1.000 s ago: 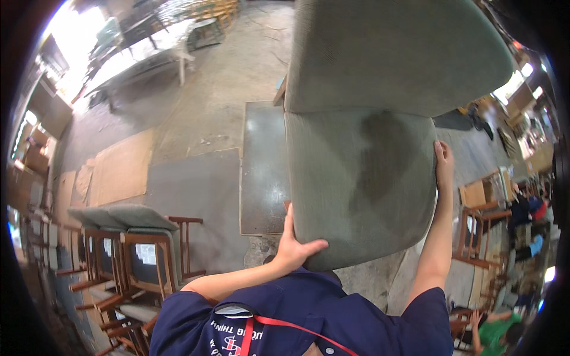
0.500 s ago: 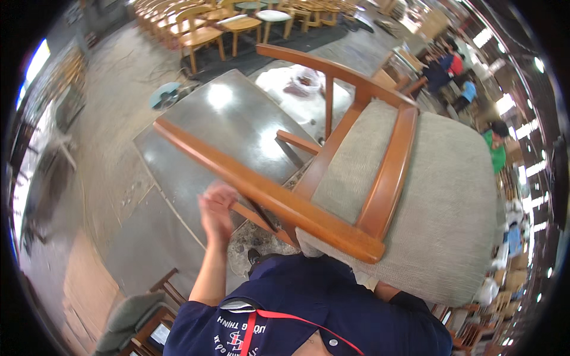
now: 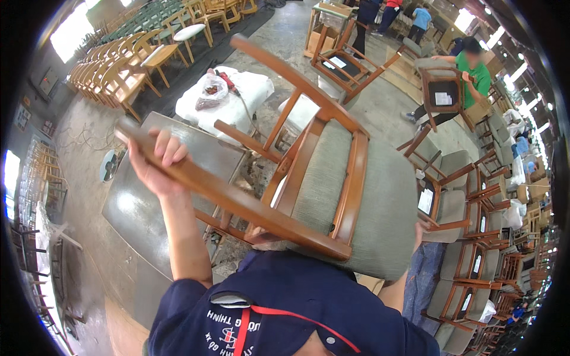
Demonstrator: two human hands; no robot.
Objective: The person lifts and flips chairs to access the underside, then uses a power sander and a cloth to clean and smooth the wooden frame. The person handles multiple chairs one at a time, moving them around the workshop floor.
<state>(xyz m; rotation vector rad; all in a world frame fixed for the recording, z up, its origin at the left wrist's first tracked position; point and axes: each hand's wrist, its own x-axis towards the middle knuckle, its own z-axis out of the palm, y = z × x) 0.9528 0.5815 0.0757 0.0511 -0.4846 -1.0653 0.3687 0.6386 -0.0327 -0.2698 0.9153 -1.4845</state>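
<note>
An armchair (image 3: 380, 204) with a brown wooden frame and grey-green upholstery is held up in front of my body, tilted. My left hand (image 3: 155, 163) is closed round the front end of its near wooden armrest, fingers curled over the top. At the lower right edge of the padded backrest shows a little of my right hand (image 3: 419, 232). That hand presses against the chair, and its fingers are mostly hidden behind the upholstery.
A grey-topped table (image 3: 133, 204) stands left, beyond it a white-covered surface (image 3: 252, 89) with a plastic bag (image 3: 212, 92) and a red-handled tool (image 3: 227, 82). A co-worker in green (image 3: 475, 77) holds another chair (image 3: 442, 89). Chairs (image 3: 451, 207) line the right; light wooden chairs (image 3: 119, 77) fill the far left.
My left hand, free beside the armrest before, now grips its front end. The armchair has shifted left in view, and the view has turned right, showing the co-worker and the chairs there.
</note>
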